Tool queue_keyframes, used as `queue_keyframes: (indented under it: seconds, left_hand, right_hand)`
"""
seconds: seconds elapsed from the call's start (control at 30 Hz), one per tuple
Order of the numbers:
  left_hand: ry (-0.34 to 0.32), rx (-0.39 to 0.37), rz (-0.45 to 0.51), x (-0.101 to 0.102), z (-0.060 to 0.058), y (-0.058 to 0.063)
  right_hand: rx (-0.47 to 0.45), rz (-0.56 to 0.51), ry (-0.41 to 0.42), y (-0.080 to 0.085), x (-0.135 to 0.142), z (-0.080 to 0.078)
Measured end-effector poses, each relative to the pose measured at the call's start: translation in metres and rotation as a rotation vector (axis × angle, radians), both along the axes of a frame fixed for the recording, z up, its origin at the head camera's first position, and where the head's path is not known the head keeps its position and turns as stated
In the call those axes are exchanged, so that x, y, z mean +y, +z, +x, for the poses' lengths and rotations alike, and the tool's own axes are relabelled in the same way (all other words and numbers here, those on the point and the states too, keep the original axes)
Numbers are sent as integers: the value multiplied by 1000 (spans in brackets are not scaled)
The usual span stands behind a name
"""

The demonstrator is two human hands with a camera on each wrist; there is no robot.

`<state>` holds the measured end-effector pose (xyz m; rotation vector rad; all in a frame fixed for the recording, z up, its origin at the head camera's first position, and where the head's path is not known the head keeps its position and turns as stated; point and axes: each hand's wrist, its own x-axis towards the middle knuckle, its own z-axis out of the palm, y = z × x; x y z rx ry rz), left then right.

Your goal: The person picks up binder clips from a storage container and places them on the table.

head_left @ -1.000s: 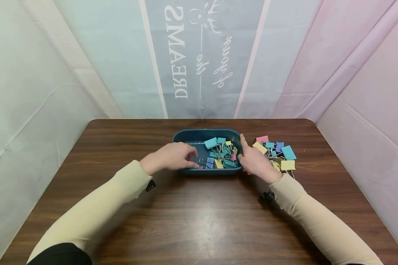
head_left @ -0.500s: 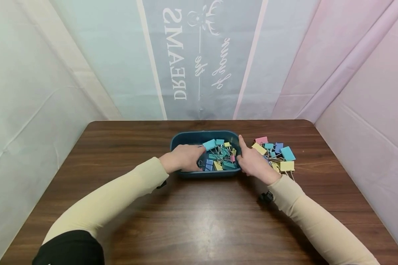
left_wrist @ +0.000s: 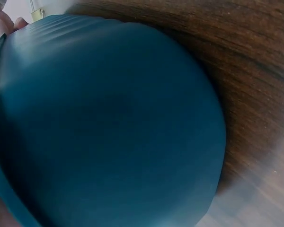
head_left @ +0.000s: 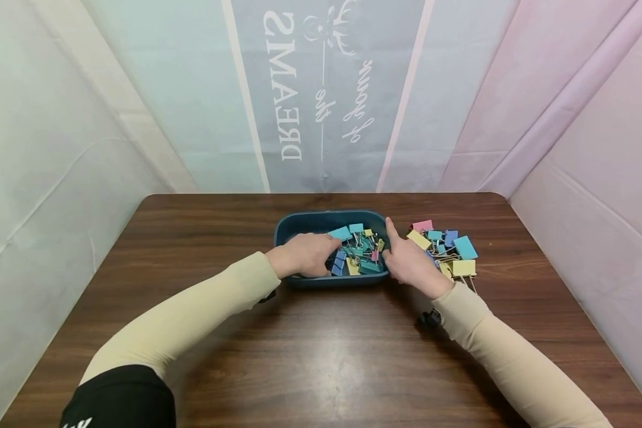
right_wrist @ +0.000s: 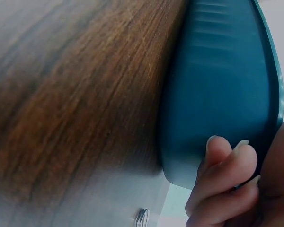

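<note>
A dark teal plastic bin (head_left: 334,282) sits near the back of the brown table, its right half filled with binder clips (head_left: 371,267) in teal, yellow, blue and pink. My left hand (head_left: 307,254) reaches over the front rim into the bin. Its thumb and index finger stand apart beside a blue binder clip (head_left: 339,263); the other fingers are hidden. At the right end, my right hand (head_left: 411,260) grips the bin, index finger along the rim. The right wrist view shows curled fingers (right_wrist: 225,184) against the bin's outer wall.
A loose heap of binder clips (head_left: 463,268), yellow, teal, blue and pink, lies on the table (head_left: 331,356) right of the bin, close to the right forearm. A printed cloth (head_left: 321,172) hangs behind the table's back edge.
My left hand has moved right and deeper into the bin, up against the clips. The blue clip has tilted. The bin sits slightly further left; the right hand still holds its end.
</note>
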<state>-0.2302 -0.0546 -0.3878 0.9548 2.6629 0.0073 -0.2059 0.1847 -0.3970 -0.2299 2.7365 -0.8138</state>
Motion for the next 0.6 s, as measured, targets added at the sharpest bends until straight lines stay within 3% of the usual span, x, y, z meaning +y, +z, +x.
queue_keyframes:
  seconds: [0.33, 0.6]
  left_hand:
    - [-13, 0, 4, -6, 1, 6]
    - [79, -8, -13, -17, 0, 12]
  right_hand:
    - [5, -3, 4, -2, 0, 1]
    - [11, -6, -2, -1, 2, 1]
